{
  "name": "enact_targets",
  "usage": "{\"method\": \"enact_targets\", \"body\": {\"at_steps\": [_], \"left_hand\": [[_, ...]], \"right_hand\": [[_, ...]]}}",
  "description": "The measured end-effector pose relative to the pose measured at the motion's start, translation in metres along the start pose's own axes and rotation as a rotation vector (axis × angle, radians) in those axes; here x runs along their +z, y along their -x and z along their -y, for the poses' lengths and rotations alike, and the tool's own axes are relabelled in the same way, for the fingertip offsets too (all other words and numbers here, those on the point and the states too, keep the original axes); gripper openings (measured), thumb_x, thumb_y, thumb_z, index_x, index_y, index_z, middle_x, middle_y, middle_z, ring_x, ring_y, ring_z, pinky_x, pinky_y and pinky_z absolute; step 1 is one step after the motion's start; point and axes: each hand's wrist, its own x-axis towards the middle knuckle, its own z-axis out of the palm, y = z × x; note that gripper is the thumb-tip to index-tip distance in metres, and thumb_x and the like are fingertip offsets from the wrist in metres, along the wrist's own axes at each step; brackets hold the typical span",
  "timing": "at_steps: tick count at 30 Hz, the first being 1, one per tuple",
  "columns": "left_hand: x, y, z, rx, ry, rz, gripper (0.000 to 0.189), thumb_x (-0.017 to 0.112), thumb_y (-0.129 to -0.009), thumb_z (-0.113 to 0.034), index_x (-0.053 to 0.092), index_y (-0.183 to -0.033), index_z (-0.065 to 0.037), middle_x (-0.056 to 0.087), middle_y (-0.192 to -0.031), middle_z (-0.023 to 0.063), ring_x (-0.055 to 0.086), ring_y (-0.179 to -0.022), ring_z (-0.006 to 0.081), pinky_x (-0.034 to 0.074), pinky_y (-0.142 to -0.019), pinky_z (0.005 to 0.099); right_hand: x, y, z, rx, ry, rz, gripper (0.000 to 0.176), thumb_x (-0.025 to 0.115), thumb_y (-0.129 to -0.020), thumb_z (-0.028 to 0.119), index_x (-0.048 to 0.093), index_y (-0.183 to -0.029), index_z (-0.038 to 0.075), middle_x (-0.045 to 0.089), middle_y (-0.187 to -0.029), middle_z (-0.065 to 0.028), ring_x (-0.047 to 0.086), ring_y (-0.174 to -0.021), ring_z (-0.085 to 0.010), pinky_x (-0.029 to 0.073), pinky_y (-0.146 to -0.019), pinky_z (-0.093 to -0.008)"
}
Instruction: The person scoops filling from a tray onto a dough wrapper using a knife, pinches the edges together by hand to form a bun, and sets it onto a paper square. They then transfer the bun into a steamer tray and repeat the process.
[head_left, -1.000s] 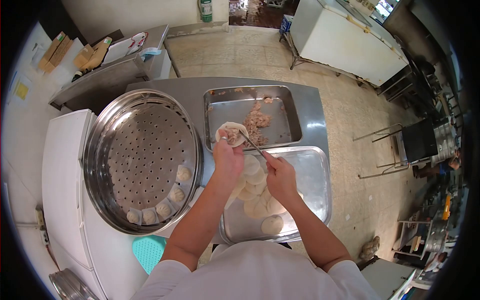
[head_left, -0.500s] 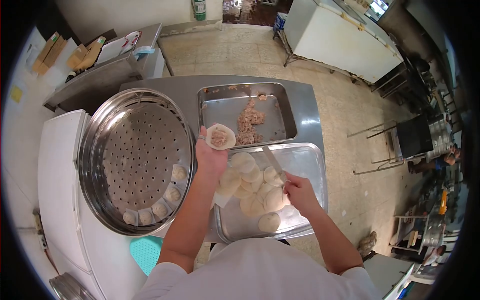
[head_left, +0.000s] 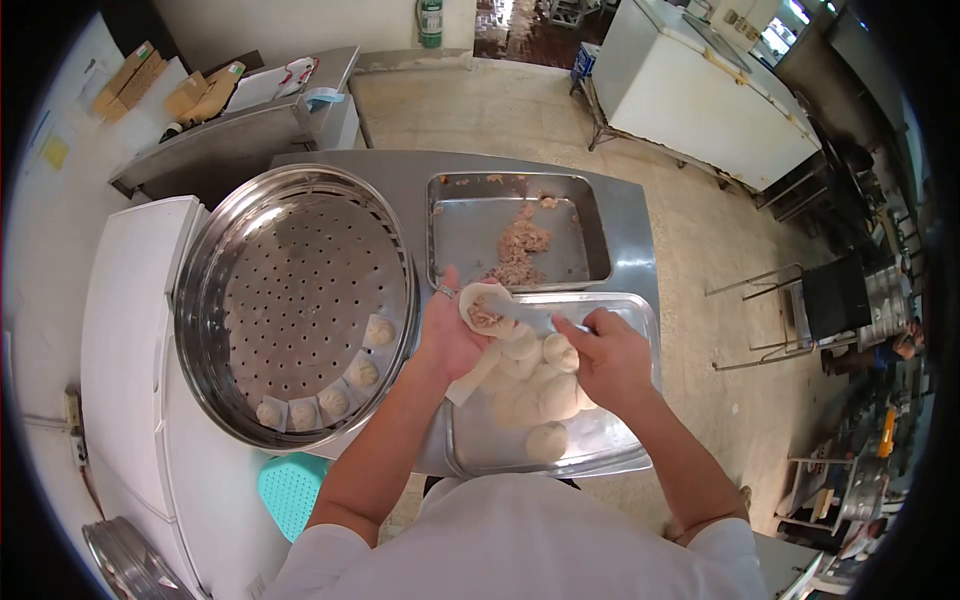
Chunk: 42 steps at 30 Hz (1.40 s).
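Note:
On the palm and fingers of my left hand [head_left: 452,335] lies a round dough wrapper [head_left: 468,294] with minced filling [head_left: 484,312] in its middle. My right hand [head_left: 612,358] is closed on a flat spatula [head_left: 520,308], whose blade reaches over to the filling. Below both hands, flat dough rounds [head_left: 548,441] overlap in a shallow metal tray [head_left: 640,312]. A deeper pan [head_left: 585,225] behind it holds more minced filling [head_left: 522,245]. To the left, several shaped buns [head_left: 333,402] on paper squares line the near right edge of a perforated steamer [head_left: 300,290].
A metal table [head_left: 635,240] carries the steamer and trays. A turquoise perforated stool [head_left: 290,492] stands at the lower left, beside a white cabinet [head_left: 135,320]. Cardboard boxes [head_left: 130,82] lie at the upper left. A white chest freezer [head_left: 700,100] stands at the back right.
The camera view has shifted, moving the scene mostly right. My right hand has lifted the spatula from over the dough rounds to the filling in the wrapper on my left hand.

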Motion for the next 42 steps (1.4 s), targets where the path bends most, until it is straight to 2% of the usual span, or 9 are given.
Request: {"method": "enact_targets", "body": {"at_steps": [8,12,17,20,23,32,35,39,42], "left_hand": [[-0.004,0.022,-0.006,-0.025,-0.136,-0.050,0.057,0.039,-0.108,-0.055,0.056,-0.125,-0.004,0.062,-0.119,0.0146,0.063,-0.110,0.0354,0.051,-0.100,0.0561],[-0.030,0.029,-0.007,0.087,-0.241,-0.029,0.035,0.057,-0.105,-0.025,0.052,-0.132,-0.003,0.062,-0.119,0.0152,0.066,-0.108,0.0332,0.055,-0.099,0.0498],[-0.042,0.046,0.004,0.200,-0.481,-0.062,0.047,0.062,-0.094,0.009,0.047,-0.138,-0.003,0.062,-0.123,0.0171,0.069,-0.109,0.0316,0.059,-0.099,0.0429],[-0.050,0.054,0.015,0.222,-0.460,-0.056,0.047,0.058,-0.095,0.011,0.047,-0.138,-0.003,0.063,-0.124,0.0181,0.069,-0.112,0.0312,0.060,-0.096,0.0395],[-0.055,0.066,0.025,0.225,-0.523,-0.123,0.045,0.058,-0.095,0.012,0.049,-0.137,-0.001,0.064,-0.123,0.0172,0.070,-0.112,0.0307,0.061,-0.094,0.0384],[-0.067,0.083,0.058,0.155,-0.499,-0.088,0.042,0.064,-0.094,0.007,0.053,-0.134,0.000,0.066,-0.123,0.0125,0.068,-0.113,0.0258,0.058,-0.098,0.0361],[-0.086,0.082,0.073,0.127,-0.486,-0.081,0.040,0.067,-0.095,0.000,0.054,-0.133,0.000,0.066,-0.123,0.0112,0.067,-0.114,0.0239,0.057,-0.096,0.0360],[-0.089,0.093,0.103,0.136,-0.519,-0.071,0.038,0.070,-0.096,-0.005,0.056,-0.131,0.000,0.066,-0.123,0.0104,0.066,-0.113,0.0230,0.055,-0.095,0.0363],[-0.079,0.101,0.136,0.145,-0.476,-0.113,0.036,0.069,-0.096,-0.004,0.057,-0.131,-0.001,0.065,-0.123,0.0104,0.066,-0.112,0.0230,0.055,-0.095,0.0356]], "right_hand": [[-0.008,-0.014,0.005,-0.226,0.076,0.044,0.053,0.070,-0.071,-0.001,0.076,-0.117,0.025,0.059,-0.086,-0.0023,0.062,-0.077,-0.0223,0.051,-0.064,-0.0377],[-0.015,-0.025,-0.004,0.011,0.068,0.130,0.049,0.066,-0.079,0.000,0.075,-0.122,0.021,0.059,-0.087,-0.0061,0.063,-0.081,-0.0256,0.054,-0.068,-0.0394],[0.035,-0.058,-0.036,0.299,-0.011,0.198,0.036,0.063,-0.083,0.001,0.073,-0.118,0.006,0.068,-0.105,-0.0214,0.067,-0.099,-0.0387,0.057,-0.081,-0.0478],[0.057,-0.076,-0.049,0.349,0.143,0.556,0.026,0.063,-0.086,0.006,0.072,-0.109,0.000,0.068,-0.109,-0.0252,0.069,-0.102,-0.0408,0.059,-0.084,-0.0480],[0.059,-0.066,-0.031,0.341,0.171,0.549,0.019,0.060,-0.091,0.010,0.071,-0.103,0.001,0.068,-0.109,-0.0249,0.071,-0.101,-0.0406,0.060,-0.085,-0.0474],[0.094,-0.043,-0.025,0.140,0.305,0.107,0.020,0.062,-0.094,0.017,0.070,-0.106,0.004,0.064,-0.107,-0.0246,0.066,-0.090,-0.0420,0.056,-0.079,-0.0483],[0.045,-0.007,-0.009,0.182,-0.280,-0.182,0.018,0.066,-0.092,0.020,0.072,-0.095,0.004,0.068,-0.095,-0.0206,0.065,-0.086,-0.0425,0.052,-0.071,-0.0478],[0.003,0.085,0.015,0.436,-0.188,0.167,0.012,0.074,-0.088,0.015,0.074,-0.090,0.004,0.070,-0.077,-0.0168,0.065,-0.077,-0.0422,0.052,-0.068,-0.0463],[-0.021,0.154,0.015,0.387,-0.600,0.017,0.020,0.071,-0.093,0.021,0.076,-0.086,0.003,0.074,-0.081,-0.0126,0.070,-0.079,-0.0342,0.054,-0.071,-0.0420]]}}
